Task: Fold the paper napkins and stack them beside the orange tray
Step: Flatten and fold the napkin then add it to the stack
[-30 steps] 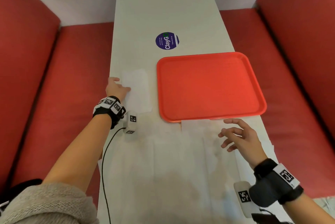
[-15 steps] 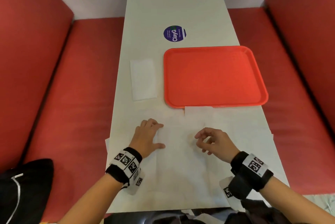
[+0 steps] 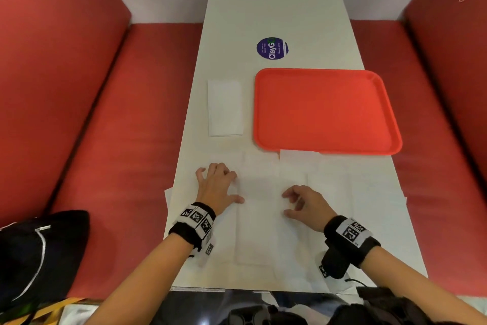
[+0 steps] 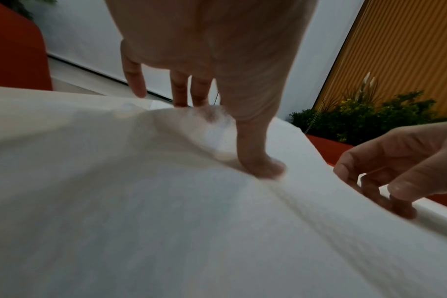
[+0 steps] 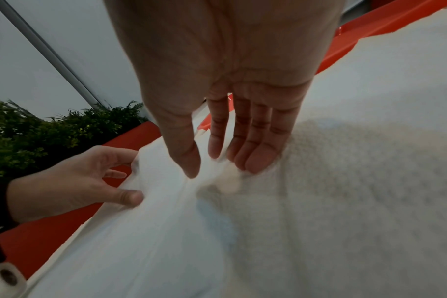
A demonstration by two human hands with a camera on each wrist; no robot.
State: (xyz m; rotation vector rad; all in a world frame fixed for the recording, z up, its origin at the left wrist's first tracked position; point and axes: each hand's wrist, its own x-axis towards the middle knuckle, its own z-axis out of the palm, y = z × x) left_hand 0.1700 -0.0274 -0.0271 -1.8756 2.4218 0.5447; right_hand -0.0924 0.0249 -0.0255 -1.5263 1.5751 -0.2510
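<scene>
Several unfolded paper napkins (image 3: pixel 329 193) lie spread and overlapping across the near end of the white counter (image 3: pixel 268 3), and one of them, the middle napkin (image 3: pixel 259 219), runs as a long strip away from the person, directly between the two hands. The left hand (image 3: pixel 216 186) rests on its left edge with fingers spread and nearly straight, the thumb pressing the paper flat; it holds nothing. The right hand (image 3: pixel 303 203) sits at the right edge, fingers loosely curled with the tips on the sheet, and the wrist views suggest it is starting to gather that edge, though a firm pinch cannot be confirmed. Both hands are about equally near the strip. One folded napkin (image 3: pixel 225 107) already lies just beside the left side of the orange tray (image 3: pixel 324 111), its long axis also pointing away from the person. That spot is forward and left, so the left hand looks better placed for stacking.
</scene>
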